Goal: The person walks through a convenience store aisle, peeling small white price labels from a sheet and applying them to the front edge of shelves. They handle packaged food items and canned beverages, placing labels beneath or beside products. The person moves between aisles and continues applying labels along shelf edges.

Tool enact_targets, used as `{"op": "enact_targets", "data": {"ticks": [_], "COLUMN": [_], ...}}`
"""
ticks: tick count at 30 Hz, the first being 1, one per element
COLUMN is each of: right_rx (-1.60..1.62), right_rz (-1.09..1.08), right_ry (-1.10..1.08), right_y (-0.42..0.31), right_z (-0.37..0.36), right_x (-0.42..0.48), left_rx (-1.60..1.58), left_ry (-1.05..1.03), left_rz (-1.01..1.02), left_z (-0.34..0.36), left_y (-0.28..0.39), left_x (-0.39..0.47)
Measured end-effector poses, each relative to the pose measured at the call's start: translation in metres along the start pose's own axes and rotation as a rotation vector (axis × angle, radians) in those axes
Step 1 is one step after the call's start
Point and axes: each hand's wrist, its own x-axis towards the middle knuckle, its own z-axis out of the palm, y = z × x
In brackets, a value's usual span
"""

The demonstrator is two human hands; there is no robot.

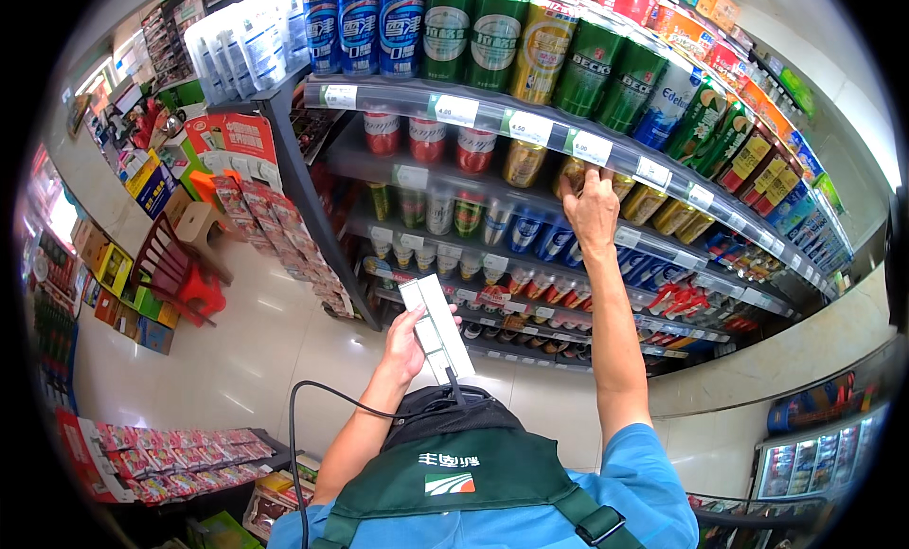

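Note:
My left hand [406,343] holds a sheaf of white label strips [437,329] in front of my waist, the thumb on top. My right arm stretches forward to the shelf unit. There my right hand [595,208] is at a gold can [570,174] on the second tier, its fingertips just under a white price tag [591,148] on the upper shelf edge. Whether the fingers grip the can or only touch at its front cannot be made out. Another gold can [525,163] stands to the left, and further gold cans [645,204] stand to the right.
Blue, green and gold beer cans [447,30] line the upper shelf. A rack of red packets [263,215] hangs at the unit's left end. A red chair [186,282] and a stool [202,226] stand left. A black cable [292,435] loops beside my left arm.

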Motion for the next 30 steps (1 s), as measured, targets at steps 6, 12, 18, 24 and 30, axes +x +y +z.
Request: {"op": "enact_targets", "data": {"ticks": [6, 12, 18, 24, 30], "right_rx": [0.015, 0.099, 0.101, 0.024, 0.121], "right_rz": [-0.038, -0.096, -0.058, -0.096, -0.036], "right_ry": [0.022, -0.065, -0.120, -0.071, -0.123], "right_y": [-0.013, -0.046, -0.059, -0.055, -0.050], "right_z": [-0.003, 0.014, 0.035, 0.048, 0.030], "right_x": [-0.006, -0.005, 0.010, 0.012, 0.010], "left_rx": [-0.026, -0.017, 0.010, -0.012, 0.000], "left_ry": [-0.028, -0.023, -0.034, -0.019, -0.024], "left_rz": [0.002, -0.007, 0.012, 0.001, -0.009], "left_z": [-0.008, -0.005, -0.011, -0.025, -0.025], "left_y": [0.001, 0.005, 0.007, 0.009, 0.010], "left_x": [0.000, -0.005, -0.008, -0.006, -0.007]}}
